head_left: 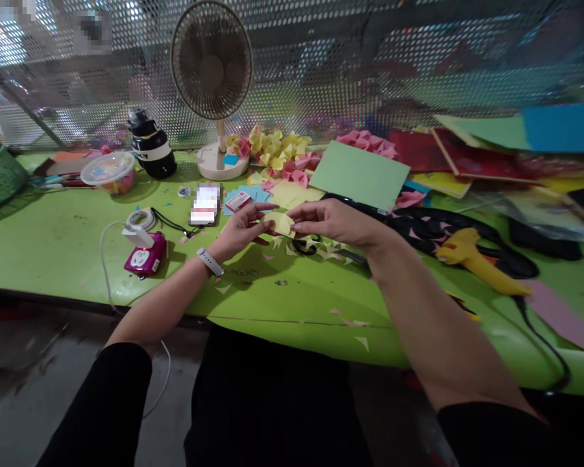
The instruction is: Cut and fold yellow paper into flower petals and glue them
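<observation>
Small pale-yellow paper piece (285,224), one, hand-held

Located near the middle of the frame, between the bare left hand (243,228) and the bare right hand (328,219). Held by both in narrow fingertip grips; right of the left fingertips, left of the right ones, touching each. Too small and finger-covered to tell a long axis. Positioned over cut yellow paper scraps (328,249) and a glossy lime-green tabletop (263,311).

A small piece of pale-yellow paper (285,225) is bent rather than flat, its outline uneven and partly covered. It is held up, left of the light-green sheet (363,175) and on its near side.
</observation>
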`<state>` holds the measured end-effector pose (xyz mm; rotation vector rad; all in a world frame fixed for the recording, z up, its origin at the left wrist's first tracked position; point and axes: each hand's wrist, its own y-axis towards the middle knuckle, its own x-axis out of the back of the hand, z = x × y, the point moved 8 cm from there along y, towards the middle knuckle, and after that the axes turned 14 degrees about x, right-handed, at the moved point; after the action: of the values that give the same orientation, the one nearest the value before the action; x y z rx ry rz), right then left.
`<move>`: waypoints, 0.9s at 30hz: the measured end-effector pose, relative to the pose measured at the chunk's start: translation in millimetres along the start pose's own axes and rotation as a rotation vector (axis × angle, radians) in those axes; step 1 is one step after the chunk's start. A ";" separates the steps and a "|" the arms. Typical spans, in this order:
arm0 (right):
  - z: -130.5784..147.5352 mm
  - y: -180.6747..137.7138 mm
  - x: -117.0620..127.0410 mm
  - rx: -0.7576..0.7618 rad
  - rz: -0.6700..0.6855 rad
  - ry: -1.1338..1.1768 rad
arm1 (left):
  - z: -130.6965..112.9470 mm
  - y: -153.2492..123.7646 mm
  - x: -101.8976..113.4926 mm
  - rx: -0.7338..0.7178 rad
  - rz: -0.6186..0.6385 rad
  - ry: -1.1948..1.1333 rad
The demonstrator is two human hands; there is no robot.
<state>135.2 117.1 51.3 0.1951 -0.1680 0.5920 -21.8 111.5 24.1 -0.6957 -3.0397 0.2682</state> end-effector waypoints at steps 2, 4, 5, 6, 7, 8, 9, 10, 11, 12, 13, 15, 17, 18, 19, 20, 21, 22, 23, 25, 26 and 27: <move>1.6 0.1 -1.7 0.012 0.012 -0.018 | 0.3 0.0 -0.2 -0.005 0.004 -0.001; 2.8 -0.1 -3.5 0.015 0.017 -0.032 | 0.2 -0.1 -1.0 -0.013 0.011 0.003; 2.7 -0.2 -5.0 0.014 0.022 -0.036 | -0.1 -0.3 -1.7 -0.020 0.016 0.006; 2.0 -0.1 -7.0 0.012 0.030 -0.035 | -0.7 -0.6 -2.5 -0.027 0.021 0.008; 0.9 0.3 -9.4 0.011 0.039 -0.031 | -1.5 -1.1 -3.2 -0.037 0.023 0.008; -0.7 0.8 -12.1 0.012 0.048 -0.025 | -2.7 -1.7 -3.5 -0.049 0.020 0.005; -2.6 1.7 -14.5 0.015 0.051 -0.017 | -3.8 -2.4 -3.5 -0.060 0.012 0.001; -4.7 2.7 -16.4 0.019 0.046 -0.010 | -4.5 -3.0 -3.4 -0.065 0.004 -0.002; -6.8 3.8 -17.6 0.024 0.033 -0.005 | -4.7 -3.5 -3.3 -0.064 -0.005 -0.002; -8.7 4.9 -18.8 0.028 0.021 0.000 | -4.4 -3.8 -3.2 -0.057 -0.014 0.002; -10.2 5.9 -20.2 0.030 0.012 0.005 | -3.7 -4.0 -3.3 -0.044 -0.020 0.010; -11.3 7.1 -23.4 0.032 0.006 0.029 | -1.9 -3.9 -3.0 -0.015 -0.027 0.019; -9.9 7.4 -25.7 0.031 -0.004 0.076 | -1.2 -3.7 -1.8 -0.002 -0.029 -0.007; -9.1 7.1 -26.1 0.024 -0.013 0.105 | -1.1 -3.5 -1.4 0.004 -0.023 -0.031; -8.7 6.7 -26.5 0.013 -0.021 0.138 | -1.1 -3.4 -1.3 0.009 -0.012 -0.057; -8.7 6.2 -27.4 -0.002 -0.021 0.175 | -1.4 -3.5 -1.8 0.012 0.005 -0.083; -9.0 5.7 -28.5 -0.016 -0.016 0.215 | -1.9 -3.7 -3.0 0.015 0.027 -0.106; -9.3 5.3 -29.9 -0.027 -0.006 0.255 | -2.6 -4.2 -4.6 0.016 0.050 -0.125; -9.7 5.2 -31.2 -0.033 0.004 0.290 | -3.3 -4.8 -6.1 0.017 0.070 -0.139; -10.3 5.5 -32.4 -0.029 0.015 0.320 | -4.1 -5.9 -8.2 0.017 0.084 -0.152; -10.9 5.9 -32.8 -0.025 0.020 0.314 | -3.9 -6.2 -8.4 0.019 0.078 -0.148; -11.7 6.2 -33.3 -0.023 0.027 0.297 | -3.6 -6.3 -8.0 0.020 0.064 -0.140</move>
<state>105.7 107.0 33.8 0.0808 0.1100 0.6388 -17.1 103.1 29.0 -0.8069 -3.1446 0.3625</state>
